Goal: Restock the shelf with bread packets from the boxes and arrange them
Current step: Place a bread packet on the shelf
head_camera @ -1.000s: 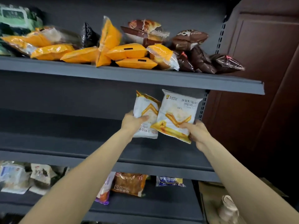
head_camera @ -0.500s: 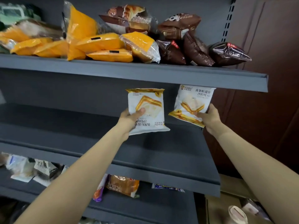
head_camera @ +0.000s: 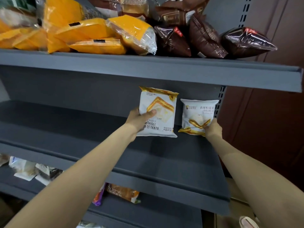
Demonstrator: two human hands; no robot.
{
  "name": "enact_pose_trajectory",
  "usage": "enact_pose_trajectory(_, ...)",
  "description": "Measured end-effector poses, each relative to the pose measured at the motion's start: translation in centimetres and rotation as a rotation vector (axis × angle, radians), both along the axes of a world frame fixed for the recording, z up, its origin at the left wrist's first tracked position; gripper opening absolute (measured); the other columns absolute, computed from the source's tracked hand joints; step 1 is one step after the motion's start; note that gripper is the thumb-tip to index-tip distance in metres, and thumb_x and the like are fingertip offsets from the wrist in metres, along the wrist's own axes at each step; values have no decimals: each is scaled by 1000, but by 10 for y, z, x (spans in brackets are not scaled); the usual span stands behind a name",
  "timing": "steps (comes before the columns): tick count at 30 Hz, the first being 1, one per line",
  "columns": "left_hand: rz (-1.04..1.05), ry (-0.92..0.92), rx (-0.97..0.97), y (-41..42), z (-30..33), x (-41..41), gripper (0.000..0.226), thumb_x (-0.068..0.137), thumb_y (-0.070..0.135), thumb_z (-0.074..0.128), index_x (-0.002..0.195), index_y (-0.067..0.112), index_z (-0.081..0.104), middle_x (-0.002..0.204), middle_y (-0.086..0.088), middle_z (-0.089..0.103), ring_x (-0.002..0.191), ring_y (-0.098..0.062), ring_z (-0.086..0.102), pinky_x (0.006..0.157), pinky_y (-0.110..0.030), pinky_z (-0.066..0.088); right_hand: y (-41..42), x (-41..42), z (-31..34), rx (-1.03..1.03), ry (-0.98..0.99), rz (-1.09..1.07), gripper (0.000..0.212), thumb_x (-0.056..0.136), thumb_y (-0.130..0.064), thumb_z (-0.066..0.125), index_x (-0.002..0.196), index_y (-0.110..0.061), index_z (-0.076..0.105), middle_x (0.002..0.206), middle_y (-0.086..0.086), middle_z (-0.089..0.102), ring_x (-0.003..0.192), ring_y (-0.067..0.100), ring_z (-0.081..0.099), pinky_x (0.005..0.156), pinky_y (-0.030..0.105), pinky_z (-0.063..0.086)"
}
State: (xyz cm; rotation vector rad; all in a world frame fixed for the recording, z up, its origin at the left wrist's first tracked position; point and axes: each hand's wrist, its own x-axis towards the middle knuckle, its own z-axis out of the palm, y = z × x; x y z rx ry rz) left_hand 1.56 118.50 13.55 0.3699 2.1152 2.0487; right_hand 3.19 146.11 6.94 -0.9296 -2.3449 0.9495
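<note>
Each hand grips a packet, left (head_camera: pixel 139 118) on an upside-down one (head_camera: pixel 158 112), right (head_camera: pixel 212 129) on an upright one (head_camera: pixel 198 116); stood on the shelf (head_camera: pixel 98 129) unsupported, either may topple.

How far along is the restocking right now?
Done: the top shelf already carries orange and brown packets. In hand: the left hand grips one white bread packet, the right hand another, both at the back of the middle shelf. Left: that shelf looks otherwise bare.
</note>
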Motion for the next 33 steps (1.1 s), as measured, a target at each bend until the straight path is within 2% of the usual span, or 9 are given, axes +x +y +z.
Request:
enact_pose_trajectory(8, -31, -36, 1, 12, -4, -4, 30, 87, 27, 66, 115, 16, 57, 107, -1, 70, 102, -21, 65, 90, -41, 48, -3, -3, 4, -71, -47, -66, 59, 92, 0, 47, 142, 5, 18, 142, 32, 28, 130, 43, 32, 106, 40, 28)
enact_pose_trajectory(11, -8, -144, 101, 21, -7, -5, 38, 87, 20, 65, 120, 10, 49, 115, -12, 66, 99, -28, 67, 88, -47, 54, -32, 17, 19, 86, 294, -170, 73, 87, -4, 57, 147, -1, 15, 140, 29, 25, 125, 43, 30, 106, 35, 23)
enact_pose_trajectory(13, -4, -227, 213, 28, -8, -3, 30, 87, 13, 63, 113, 10, 49, 107, -12, 65, 85, -25, 68, 66, -35, 59, -59, 41, 30, 110, 445, -19, 69, 88, -14, 62, 144, -3, 24, 136, 24, 32, 124, 38, 34, 104, 32, 25)
enact_pose_trajectory(16, -45, -340, 455, 43, -15, 0, 47, 85, 8, 63, 128, 1, 45, 120, -18, 63, 96, -30, 68, 65, -35, 60, -91, 64, 48, -664, 377, 278, 66, 87, -40, 63, 140, -16, 31, 130, 8, 46, 123, 27, 47, 105, 39, 40)
enact_pose_trajectory(19, -136, -343, 487, 56, -18, 11, 47, 86, 6, 62, 130, 0, 49, 118, -16, 65, 101, -27, 67, 77, -34, 59, -103, 64, 51, -1185, 373, 482, 42, 88, -26, 63, 126, -13, 50, 117, 13, 63, 104, 26, 62, 81, 38, 53)
enact_pose_trajectory(21, -165, -249, 295, 61, -15, 19, 61, 83, 14, 69, 136, 6, 41, 126, -10, 61, 109, -23, 62, 87, -32, 55, -101, 58, 55, -1075, 552, 380, 40, 86, -5, 63, 124, -2, 52, 114, 14, 65, 92, 23, 65, 71, 34, 55)
enact_pose_trajectory(25, 147, 67, -158, 56, -12, 11, 122, 70, 32, 82, 150, 18, -8, 154, -8, 17, 140, -25, 27, 113, -37, 29, -67, 66, 88, -390, 569, 294, 42, 80, 0, 70, 117, 0, 50, 110, 11, 63, 92, 21, 63, 79, 33, 53)
enact_pose_trajectory(29, 47, 514, -331, 63, 1, 7, 110, 74, 26, 79, 151, 31, 0, 158, -3, 8, 145, -25, 15, 115, -42, 21, -26, 70, 124, 325, 323, 391, 53, 80, -13, 72, 129, -4, 52, 129, 10, 58, 121, 25, 52, 91, 23, 37)
enact_pose_trajectory(33, -222, 476, -392, 95, 12, 7, 84, 84, 15, 68, 149, 26, 17, 148, -1, 36, 135, -22, 37, 100, -27, 35, -12, 46, 138, 589, 2, 519, 51, 88, -19, 64, 135, -8, 48, 139, 10, 48, 132, 29, 39, 101, 27, 30)
